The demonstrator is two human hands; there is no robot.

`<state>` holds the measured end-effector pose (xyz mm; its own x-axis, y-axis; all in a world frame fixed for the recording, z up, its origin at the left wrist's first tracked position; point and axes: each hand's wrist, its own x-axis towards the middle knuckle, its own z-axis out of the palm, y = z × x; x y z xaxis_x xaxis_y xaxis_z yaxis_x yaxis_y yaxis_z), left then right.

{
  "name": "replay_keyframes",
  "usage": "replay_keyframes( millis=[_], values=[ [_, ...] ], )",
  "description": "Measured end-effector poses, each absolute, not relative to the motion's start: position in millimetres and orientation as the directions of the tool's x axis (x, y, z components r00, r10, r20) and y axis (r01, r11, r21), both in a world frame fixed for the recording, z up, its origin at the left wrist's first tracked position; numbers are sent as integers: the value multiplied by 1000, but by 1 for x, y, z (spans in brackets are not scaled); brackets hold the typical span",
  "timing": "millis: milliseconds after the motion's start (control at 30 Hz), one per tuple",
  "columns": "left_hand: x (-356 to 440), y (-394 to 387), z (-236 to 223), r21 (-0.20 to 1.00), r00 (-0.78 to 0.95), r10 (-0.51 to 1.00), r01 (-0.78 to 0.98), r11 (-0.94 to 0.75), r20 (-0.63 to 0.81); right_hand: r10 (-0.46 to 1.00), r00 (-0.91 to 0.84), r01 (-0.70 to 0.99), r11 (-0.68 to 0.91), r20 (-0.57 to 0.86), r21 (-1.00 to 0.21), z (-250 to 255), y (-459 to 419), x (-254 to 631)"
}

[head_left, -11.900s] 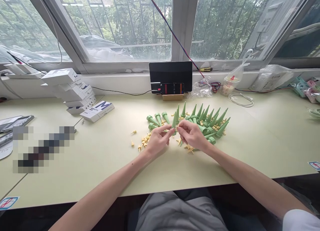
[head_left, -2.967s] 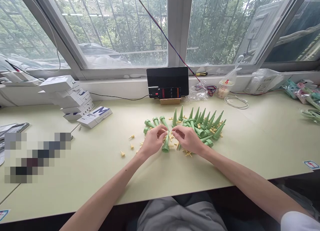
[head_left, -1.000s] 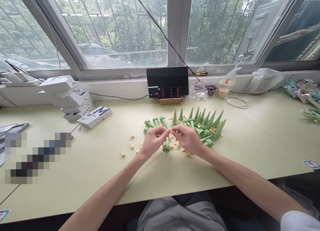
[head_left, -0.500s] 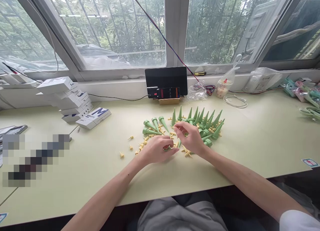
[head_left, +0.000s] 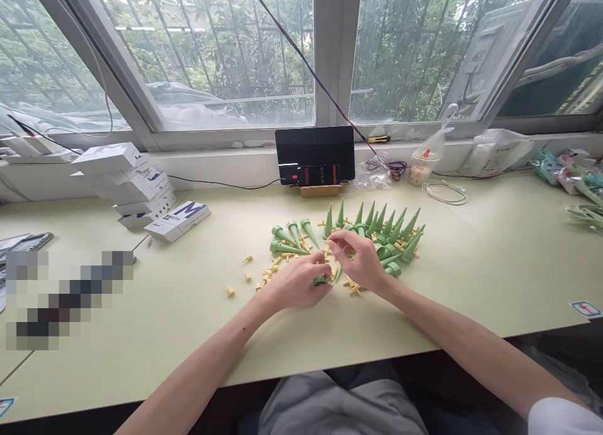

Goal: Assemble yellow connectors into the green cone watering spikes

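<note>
My left hand (head_left: 296, 280) is closed around a green plastic plant-watering spike (head_left: 320, 281), whose hollow wide end faces me; its point aims right, toward my other hand. Thumb and fingertips pinched, my right hand (head_left: 357, 257) hovers just right of it; whatever sits between those fingertips is too small to make out. Small yellow plastic nozzles (head_left: 266, 276) lie scattered left of and beneath the hands. Several green spikes (head_left: 294, 233) rest on their sides behind my left hand. Beyond my right hand a cluster of green spikes (head_left: 389, 225) stands points up, with yellow pieces among them.
A phone (head_left: 320, 174) leans on a black tablet (head_left: 313, 145) by the window. White boxes (head_left: 134, 184) are stacked at the left, with one box (head_left: 179, 221) lying nearer. A bagged cup (head_left: 421, 165) and a coiled white cable (head_left: 445, 193) sit at the back right.
My left hand has turned and its fingers have shifted around the green spike, so its hollow end shows more. My right hand has hardly moved.
</note>
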<state>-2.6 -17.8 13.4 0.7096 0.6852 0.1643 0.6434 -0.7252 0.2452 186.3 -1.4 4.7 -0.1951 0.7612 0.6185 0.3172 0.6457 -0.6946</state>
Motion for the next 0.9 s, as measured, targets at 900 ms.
replay_keyframes(
  millis=[900],
  values=[
    [-2, -18, 8, 244, 701, 677, 633, -735, 222, 764, -295, 322, 645, 574, -693, 2, 0, 187]
  ],
)
